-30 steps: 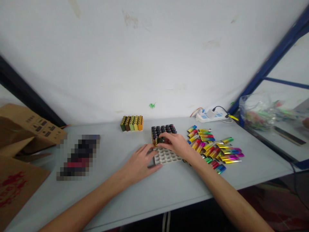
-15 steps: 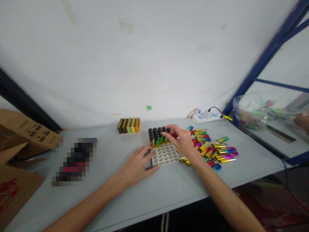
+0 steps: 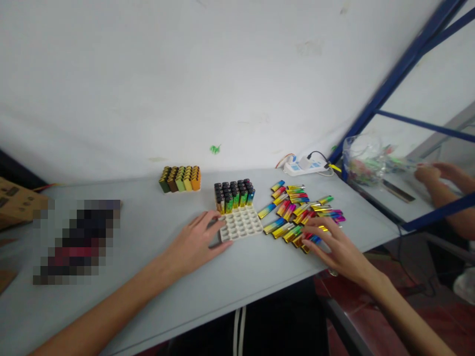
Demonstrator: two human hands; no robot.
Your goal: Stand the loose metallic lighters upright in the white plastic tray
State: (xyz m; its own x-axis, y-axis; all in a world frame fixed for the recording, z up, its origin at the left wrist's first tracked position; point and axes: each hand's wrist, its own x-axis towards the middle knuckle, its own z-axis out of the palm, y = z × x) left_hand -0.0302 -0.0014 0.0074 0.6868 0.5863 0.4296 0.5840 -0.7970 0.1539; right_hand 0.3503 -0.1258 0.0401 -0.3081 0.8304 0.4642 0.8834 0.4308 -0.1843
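A white slotted tray [image 3: 240, 226] lies on the grey table [image 3: 208, 287]. Its far rows hold several upright black-capped lighters [image 3: 233, 195]; the near slots show bare. My left hand [image 3: 195, 241] rests flat on the table with its fingers against the tray's left edge. My right hand [image 3: 336, 245] has its fingers spread over the near end of a loose pile of rainbow-coloured lighters [image 3: 301, 213] to the right of the tray. I cannot tell whether it grips one.
A block of yellow, green and brown lighters [image 3: 180, 178] stands at the back. A white power strip [image 3: 305, 166] lies by the wall. A cardboard box [image 3: 17, 203] is at the left. Another person's hands [image 3: 438, 174] work near a plastic bag [image 3: 365, 160] at the neighbouring bench.
My right hand left the lighters standing in the tray and moved right and nearer, onto the loose pile. The view swung to the right. My left hand stayed at the tray's edge.
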